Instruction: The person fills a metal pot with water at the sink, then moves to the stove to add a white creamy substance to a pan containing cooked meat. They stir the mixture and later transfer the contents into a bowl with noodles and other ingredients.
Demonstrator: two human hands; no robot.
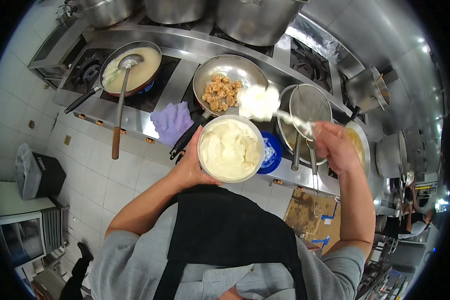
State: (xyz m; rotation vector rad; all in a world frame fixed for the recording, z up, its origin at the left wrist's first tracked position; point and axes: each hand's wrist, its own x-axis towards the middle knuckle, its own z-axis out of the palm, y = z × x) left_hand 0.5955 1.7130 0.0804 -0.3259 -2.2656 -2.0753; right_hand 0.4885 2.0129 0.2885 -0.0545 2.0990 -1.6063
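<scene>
My left hand (189,168) holds a round plastic tub (230,148) of pale, thick cream from its left side and underneath. My right hand (335,144) grips the cream-smeared handle of a spoon (298,123), its head hidden under a large blurred dollop of white cream (258,102). That dollop is above the right edge of a steel frying pan (228,67), which holds browned chunks of food (221,93). Below the spoon, a blue lid (272,152) with white smears lies partly behind the tub.
At left, a pan of pale liquid (148,62) holds a ladle (122,101). A purple cloth (172,122) lies on the stove's front edge. Strainers (311,103) rest over a pot at right. Large stockpots (255,22) line the back. Another person (407,225) is at far right.
</scene>
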